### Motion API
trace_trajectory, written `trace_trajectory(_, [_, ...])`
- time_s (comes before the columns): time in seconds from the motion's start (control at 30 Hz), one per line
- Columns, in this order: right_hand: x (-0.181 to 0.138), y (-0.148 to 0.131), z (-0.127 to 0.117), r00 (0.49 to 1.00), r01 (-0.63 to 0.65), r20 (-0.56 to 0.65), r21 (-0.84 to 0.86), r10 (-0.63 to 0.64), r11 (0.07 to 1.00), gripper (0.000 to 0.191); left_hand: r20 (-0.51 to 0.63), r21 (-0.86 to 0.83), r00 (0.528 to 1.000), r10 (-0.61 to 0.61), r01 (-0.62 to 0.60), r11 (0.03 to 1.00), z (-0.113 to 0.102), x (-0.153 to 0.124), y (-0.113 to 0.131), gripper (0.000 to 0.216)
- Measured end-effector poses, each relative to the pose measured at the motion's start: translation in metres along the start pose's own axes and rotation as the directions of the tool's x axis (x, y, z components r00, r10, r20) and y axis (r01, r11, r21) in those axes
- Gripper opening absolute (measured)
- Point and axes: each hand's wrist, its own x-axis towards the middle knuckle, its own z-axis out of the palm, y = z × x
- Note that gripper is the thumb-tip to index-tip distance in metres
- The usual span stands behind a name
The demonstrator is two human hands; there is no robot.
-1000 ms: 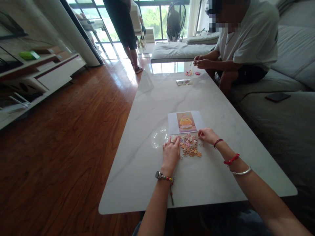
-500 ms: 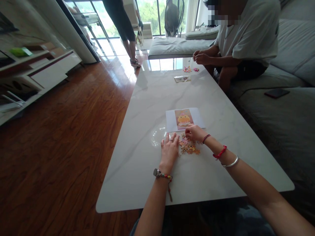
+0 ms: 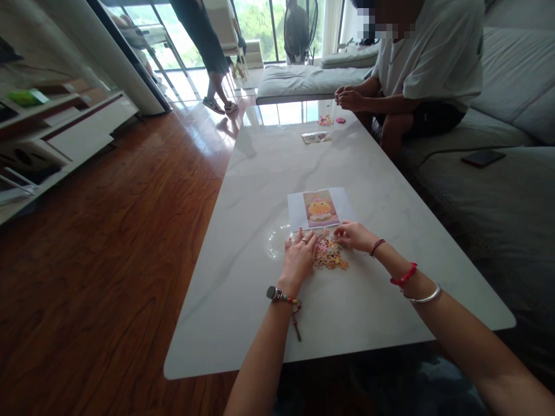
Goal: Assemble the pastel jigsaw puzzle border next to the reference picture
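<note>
A small heap of pastel jigsaw pieces point(image 3: 330, 256) lies on the white marble table point(image 3: 243, 300), just below a printed picture of a yellow chick point(image 3: 320, 208). My left hand point(image 3: 300, 257) rests flat beside the heap's left edge with its fingers stretched out, a ring on one finger. My right hand point(image 3: 354, 236) hovers at the heap's upper right, fingers curled down onto the pieces; whether it pinches one is too small to tell.
A seated person point(image 3: 416, 63) handles pieces point(image 3: 328, 120) at the table's far end, beside a small packet point(image 3: 314, 137). Another person's legs point(image 3: 208, 52) stand by the window. Grey sofa on the right carries a phone point(image 3: 483, 158). Wood floor and low shelves lie left.
My right hand moved left over the heap, then drew back a little to its upper right edge. My left hand stayed by the heap. The standing person stepped left.
</note>
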Motion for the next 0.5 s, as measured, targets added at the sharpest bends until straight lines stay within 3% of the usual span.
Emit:
trace_trajectory(0.1, [-0.003, -0.001, 0.0, 1.0, -0.022, -0.014, 0.026, 0.022, 0.999, 0.009, -0.014, 0.018, 0.999, -0.037, 0.038, 0.999, -0.002, -0.002, -0.002, 0.034])
trace_trajectory(0.23, [-0.001, 0.0, -0.005, 0.985, -0.166, -0.031, 0.061, 0.169, 0.984, 0.012, -0.017, 0.017, 0.999, -0.035, 0.036, 0.999, -0.003, -0.001, 0.0, 0.034])
trace_trajectory(0.5, [0.008, 0.018, -0.01, 0.952, -0.307, 0.026, 0.042, 0.306, 0.951, 0.016, 0.042, 0.012, 0.993, 0.115, -0.115, 0.993, -0.004, 0.017, -0.002, 0.033])
